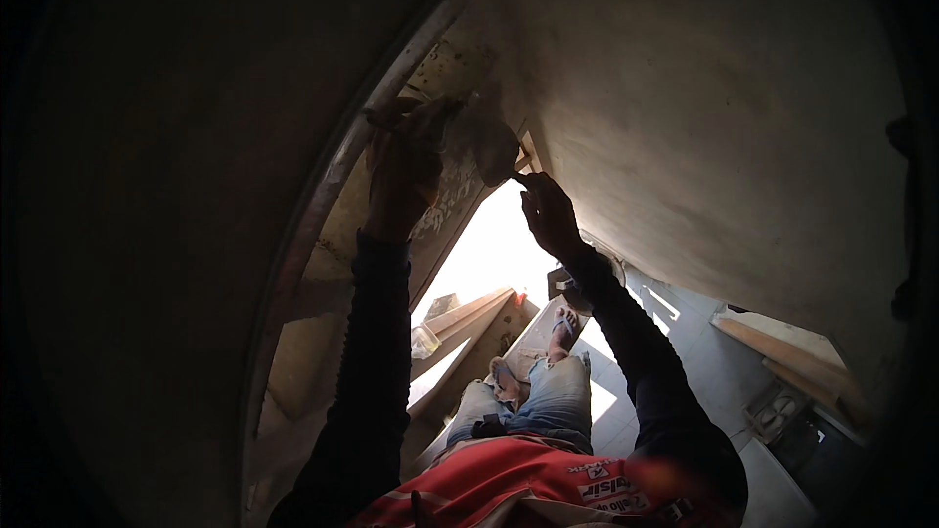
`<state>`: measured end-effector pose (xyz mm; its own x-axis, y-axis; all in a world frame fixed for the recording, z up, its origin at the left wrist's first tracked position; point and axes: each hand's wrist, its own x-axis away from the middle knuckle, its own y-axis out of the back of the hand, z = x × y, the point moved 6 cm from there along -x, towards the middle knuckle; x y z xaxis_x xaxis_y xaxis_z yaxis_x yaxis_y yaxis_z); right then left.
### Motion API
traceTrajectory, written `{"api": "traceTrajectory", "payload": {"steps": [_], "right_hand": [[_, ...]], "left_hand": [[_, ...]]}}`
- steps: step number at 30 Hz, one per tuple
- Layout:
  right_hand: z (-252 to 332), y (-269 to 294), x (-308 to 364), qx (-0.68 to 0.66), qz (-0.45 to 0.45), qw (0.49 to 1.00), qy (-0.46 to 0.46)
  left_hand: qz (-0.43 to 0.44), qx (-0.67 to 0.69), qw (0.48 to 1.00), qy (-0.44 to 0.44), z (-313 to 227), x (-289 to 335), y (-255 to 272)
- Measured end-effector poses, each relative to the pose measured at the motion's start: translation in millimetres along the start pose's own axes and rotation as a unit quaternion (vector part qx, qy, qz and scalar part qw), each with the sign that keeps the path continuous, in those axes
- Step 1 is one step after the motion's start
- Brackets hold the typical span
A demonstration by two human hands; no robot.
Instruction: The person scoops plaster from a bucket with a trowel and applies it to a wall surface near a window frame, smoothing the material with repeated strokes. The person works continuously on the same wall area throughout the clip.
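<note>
My left hand (399, 176) is raised beside a long straight-edged frame (342, 152), its fingers curled at a dark, crumpled-looking bundle (430, 122). Shadow hides what exactly these fingers hold. From the bundle a dark, rounded, limp-looking thing (494, 149) reaches rightward; its kind is too dim to tell. At its lower right tip my right hand (550, 213) is closed in a pinch, with fingertips at its edge. Behind both hands is a stained, scuffed surface (450, 200).
A plain wall (714, 117) rises on the right. Far below, my feet are on a narrow pale plank (528, 332). Wooden boards (469, 313) lie left of it, with a clear container (424, 342). On the tiled floor (675, 332) at right are a wooden piece (782, 347) and a crate (778, 411).
</note>
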<state>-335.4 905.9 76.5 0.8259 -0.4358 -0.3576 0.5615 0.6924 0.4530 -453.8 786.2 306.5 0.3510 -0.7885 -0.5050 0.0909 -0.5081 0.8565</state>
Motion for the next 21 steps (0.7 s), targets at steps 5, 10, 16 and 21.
{"api": "traceTrajectory", "payload": {"steps": [5,10,16,21], "right_hand": [[7,18,-22,-0.012,-0.066,0.997,0.037],[9,8,-31,0.024,-0.035,0.996,0.079],[1,6,-16,0.042,-0.016,0.997,0.065],[2,25,-13,0.033,-0.021,0.998,0.053]], "left_hand": [[-0.024,-0.016,0.999,-0.017,-4,-8,-2],[-0.022,0.219,0.967,0.130,16,-10,-6],[0.019,0.234,0.963,0.134,39,-12,-18],[-0.028,0.075,0.995,-0.052,34,-13,-21]]}}
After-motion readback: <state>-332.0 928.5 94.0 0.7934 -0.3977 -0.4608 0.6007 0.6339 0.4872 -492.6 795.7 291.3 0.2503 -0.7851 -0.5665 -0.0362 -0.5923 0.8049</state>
